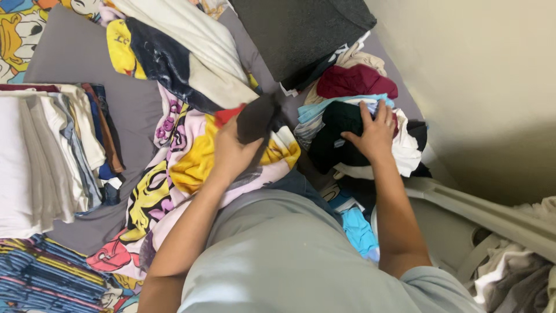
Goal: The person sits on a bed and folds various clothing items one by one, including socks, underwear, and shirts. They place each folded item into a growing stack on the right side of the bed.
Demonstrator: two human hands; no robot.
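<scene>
A: Grey bedsheet (133,104) covers the work surface, cream wall (475,69) on the right side. Nearest stuff first?

B: Closest is the person's pale grey-green shirt, bottom centre. Bottom left, a folded blue striped fabric (40,275). Bottom right, a light grey plastic laundry basket (492,217) with whitish and grey clothes inside.

A: Hands?

B: Left hand (231,152) is raised over a cartoon-print blanket in pink, yellow and white (174,168), fingers closed on a small dark grey cloth piece (258,119). The piece hangs up from the grip, above the blanket, just left of the loose pile.

A: Right hand?

B: Right hand (373,133) lies on top of a loose heap of mixed clothes (353,124), fingers spread and curled into a black garment (336,130) in it. Whether it is actually gripping, cannot tell; it is pressed on the black fabric for sure.

A: What else in that heap?

B: A maroon garment (356,81) at the top, a light blue piece under it, white fabric at the right edge. A bright blue cloth (359,232) lies lower, near the person's body.

A: Left side?

B: Neat stack of folded white, grey and brown clothes (52,150), well apart from both hands.

A: Far end?

B: A dark grey folded textile (301,32) at the top, touching the heap's far edge. Beside it, a cream and navy blanket (179,52) runs off the top.
</scene>
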